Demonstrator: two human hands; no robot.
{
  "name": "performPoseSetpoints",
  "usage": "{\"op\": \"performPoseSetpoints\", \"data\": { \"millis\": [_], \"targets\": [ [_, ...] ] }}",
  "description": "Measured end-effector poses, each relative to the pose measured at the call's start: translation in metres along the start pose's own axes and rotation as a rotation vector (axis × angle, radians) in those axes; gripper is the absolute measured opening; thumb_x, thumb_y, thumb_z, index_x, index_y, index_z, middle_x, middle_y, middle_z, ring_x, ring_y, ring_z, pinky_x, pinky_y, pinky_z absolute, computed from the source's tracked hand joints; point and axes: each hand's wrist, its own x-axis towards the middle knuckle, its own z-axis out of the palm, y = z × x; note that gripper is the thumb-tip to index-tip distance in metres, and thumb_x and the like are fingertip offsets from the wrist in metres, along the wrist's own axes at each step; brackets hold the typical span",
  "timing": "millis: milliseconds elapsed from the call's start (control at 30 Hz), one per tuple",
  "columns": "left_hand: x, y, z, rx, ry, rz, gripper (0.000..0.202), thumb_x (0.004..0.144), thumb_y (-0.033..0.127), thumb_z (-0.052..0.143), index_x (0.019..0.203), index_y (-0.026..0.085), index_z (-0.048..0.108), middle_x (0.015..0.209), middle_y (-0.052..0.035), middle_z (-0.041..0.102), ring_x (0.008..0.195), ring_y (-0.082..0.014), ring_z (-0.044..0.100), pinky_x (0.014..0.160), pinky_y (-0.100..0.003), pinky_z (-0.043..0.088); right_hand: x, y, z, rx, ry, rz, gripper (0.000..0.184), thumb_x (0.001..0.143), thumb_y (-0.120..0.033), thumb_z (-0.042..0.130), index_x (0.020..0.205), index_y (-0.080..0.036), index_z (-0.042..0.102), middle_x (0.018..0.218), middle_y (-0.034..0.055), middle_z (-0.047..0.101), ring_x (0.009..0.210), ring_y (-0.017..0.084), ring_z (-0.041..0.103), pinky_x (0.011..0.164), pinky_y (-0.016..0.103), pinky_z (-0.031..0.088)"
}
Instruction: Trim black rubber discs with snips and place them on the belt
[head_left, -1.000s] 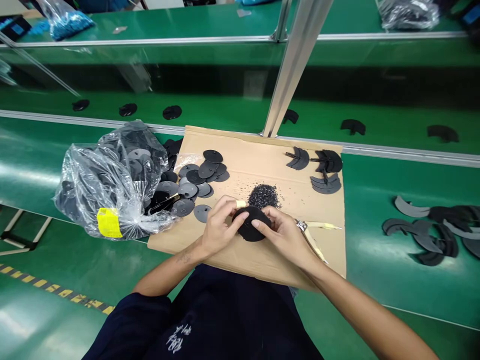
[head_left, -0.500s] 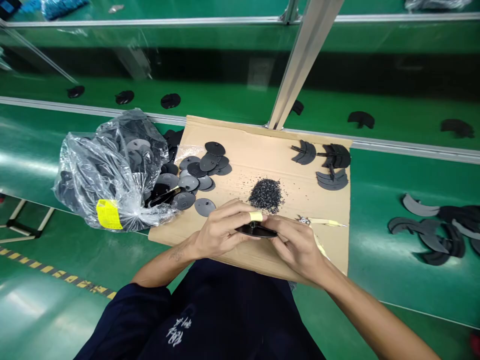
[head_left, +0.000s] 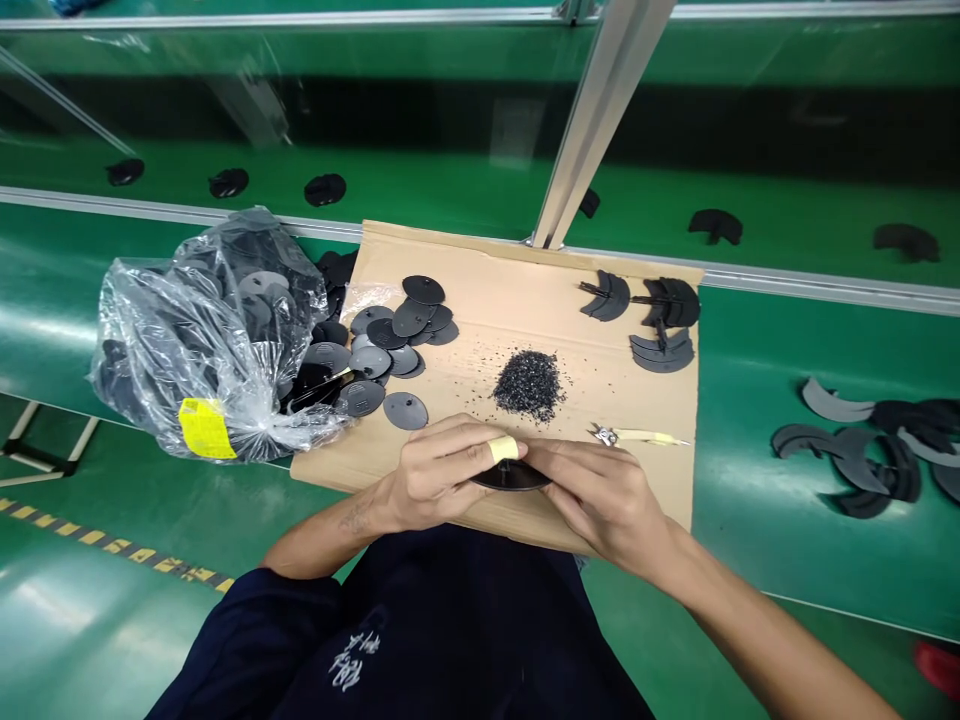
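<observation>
Between my two hands is a round black plastic disc (head_left: 513, 478), tilted, with a small post on its upper face. My left hand (head_left: 439, 470) is closed on its left side; yellow tape wraps one finger. My right hand (head_left: 600, 490) grips the disc's right edge, fingers pressed close to the left fingertips. Beyond the hands, a heap of small black plastic bits (head_left: 529, 385) lies on the cardboard sheet (head_left: 480, 285). Just past my right hand are cutting pliers (head_left: 637, 436) with yellow-wrapped handles, partly hidden by it.
Left, loose black discs (head_left: 411, 318) lie beside a clear plastic bag (head_left: 202, 330) of discs with a yellow label. Curved black parts (head_left: 664, 350) sit at the cardboard's right; more curved parts (head_left: 862, 460) lie on the green bench. A metal post (head_left: 600, 120) rises behind the cardboard.
The disc has turned slightly between my hands, its face tipping. My right-hand fingers have shifted in closer along its edge. The view has moved a little.
</observation>
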Motion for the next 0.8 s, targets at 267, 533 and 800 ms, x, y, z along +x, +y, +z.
{"op": "performPoseSetpoints", "data": {
  "millis": [267, 533, 800],
  "targets": [
    [-0.002, 0.002, -0.003, 0.017, -0.065, 0.006, 0.025, 0.096, 0.013, 0.065, 0.122, 0.014, 0.067, 0.099, -0.009, 0.073, 0.088, -0.017, 0.069, 0.077, -0.03, 0.061, 0.001, -0.004, -0.008, -0.118, -0.065, -0.012, 0.023, 0.106, -0.016, 0.049, 0.116, -0.011, 0.069, 0.106, 0.0131, 0.078, 0.096, 0.023, 0.077, 0.081, 0.035, 0.068],
    [0.001, 0.001, -0.002, -0.06, -0.114, -0.061, 0.025, 0.094, 0.015, 0.07, 0.119, 0.017, 0.068, 0.102, -0.009, 0.072, 0.094, -0.018, 0.068, 0.083, -0.032, 0.058, -0.005, -0.003, -0.006, -0.034, -0.096, 0.075, 0.027, 0.107, -0.019, 0.05, 0.13, -0.015, 0.064, 0.12, 0.0117, 0.074, 0.105, 0.022, 0.074, 0.088, 0.035, 0.066],
    [-0.021, -0.032, -0.001, -0.4, 0.094, -0.839, 0.037, 0.1, 0.052, 0.059, 0.097, 0.015, 0.064, 0.085, -0.0022, 0.066, 0.078, -0.013, 0.063, 0.072, -0.021, 0.052, -0.079, 0.043, -0.032, -0.641, -0.178, 0.396, 0.058, 0.104, -0.053, 0.046, 0.142, -0.009, 0.051, 0.136, 0.0292, 0.057, 0.128, 0.045, 0.055, 0.095, 0.062, 0.055]
  ]
}}
